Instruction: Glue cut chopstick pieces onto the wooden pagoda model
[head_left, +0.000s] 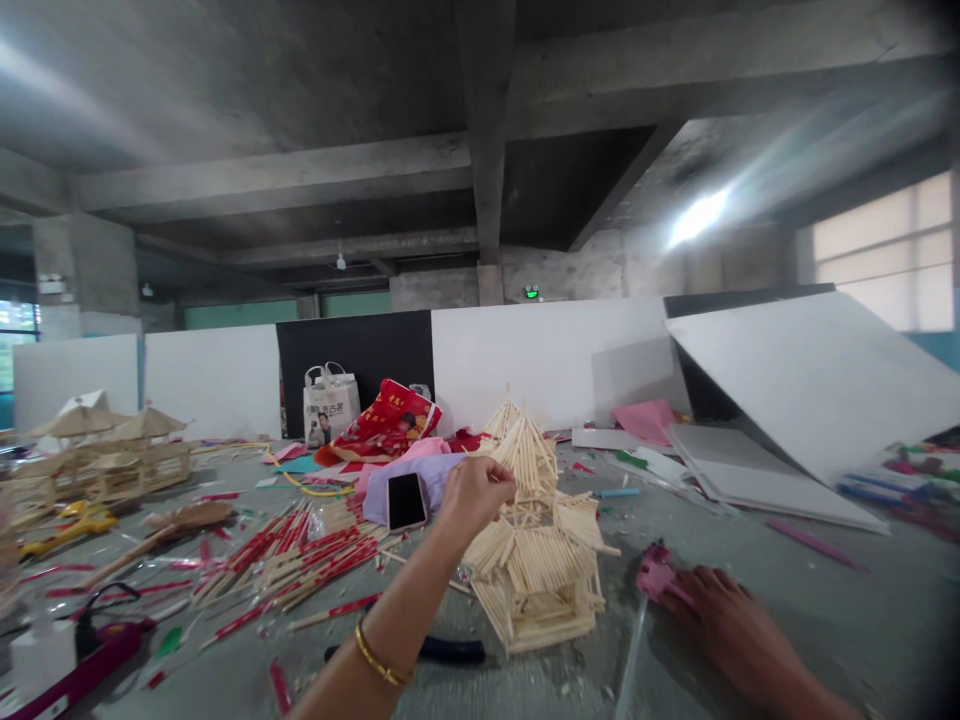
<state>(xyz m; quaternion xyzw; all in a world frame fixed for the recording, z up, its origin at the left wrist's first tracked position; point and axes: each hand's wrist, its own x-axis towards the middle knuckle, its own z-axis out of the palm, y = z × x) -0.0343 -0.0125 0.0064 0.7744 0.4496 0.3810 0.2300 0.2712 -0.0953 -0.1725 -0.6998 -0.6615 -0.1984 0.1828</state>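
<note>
Looks like a craft workshop in a bare concrete hall: exposed ceiling beams (480,120), stick-built model houses (536,540), loose chopsticks (300,560) littering the surface (750,520).

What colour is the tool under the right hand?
Pink; the glue gun under the right hand shows best in the head view.

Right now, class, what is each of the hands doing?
Left hand: fingers pinched shut at the upper tier of the stick model house.
Right hand: lying flat, fingertips on the pink tool.
</note>
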